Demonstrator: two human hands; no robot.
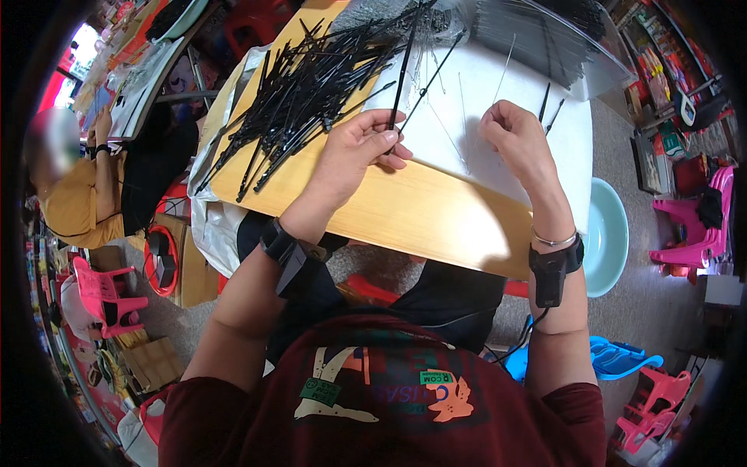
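My left hand (366, 148) pinches thin black sticks between thumb and fingers; one long black stick (403, 66) rises upright from the grip. A second, beaded-looking black stick (424, 92) slants up to the right from the same fingertips. To the right, my right hand (515, 132) is closed in a pinch above a white sheet (498, 78). A fine pale wire (506, 68) runs up from beside its fingertips, but whether they grip it is hidden. More hair-thin wires (462, 93) lie between the hands. Left of my left hand spreads a tangled pile of black sticks (303, 93).
The yellow wooden table (420, 206) bears a clear plastic bag (405, 19) and a grey, clear-walled box (537, 39) at its far side. Two short black sticks (549, 109) lie beyond my right hand. A pale blue basin (607, 237) stands right; another person (85, 194) sits left.
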